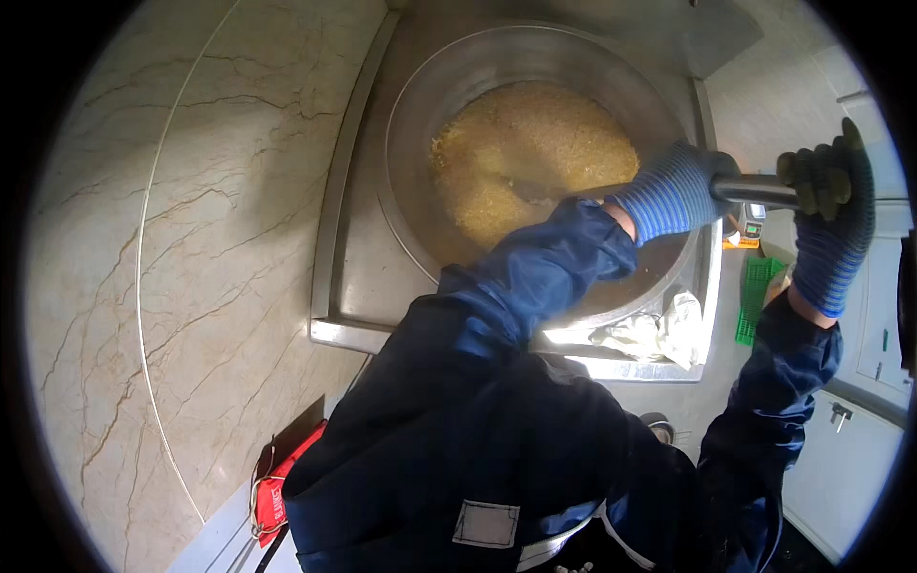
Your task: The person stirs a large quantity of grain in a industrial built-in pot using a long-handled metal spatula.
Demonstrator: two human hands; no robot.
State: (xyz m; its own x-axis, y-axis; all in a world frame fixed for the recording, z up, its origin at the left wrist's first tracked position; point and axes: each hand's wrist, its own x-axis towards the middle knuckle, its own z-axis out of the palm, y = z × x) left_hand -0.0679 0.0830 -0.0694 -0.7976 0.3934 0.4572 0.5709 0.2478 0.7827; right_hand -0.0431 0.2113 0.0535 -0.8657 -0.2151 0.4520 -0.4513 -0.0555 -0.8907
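Observation:
Before me a wide metal wok (473, 79) holds a layer of yellow, crumbly food (537, 129). The blade (534, 190) of a long-handled stirring tool rests in this food; its exact shape is blurred. Its metal handle (756, 190) runs out over the wok's right rim. In a blue-striped, dark-coated glove, my left hand (684, 190) grips the handle above that rim. My right hand (827, 183), gloved alike, wraps the handle's outer end, with its thumb sticking up. My left forearm hides part of the wok's near side.
A steel stove surround (347, 326) frames the wok, with a crumpled white cloth (663, 333) on its near right corner. Marbled wall panels (215, 236) rise at left, above a red pouch (276, 494). To the right are a green plastic basket (756, 297) and white cabinets (838, 465).

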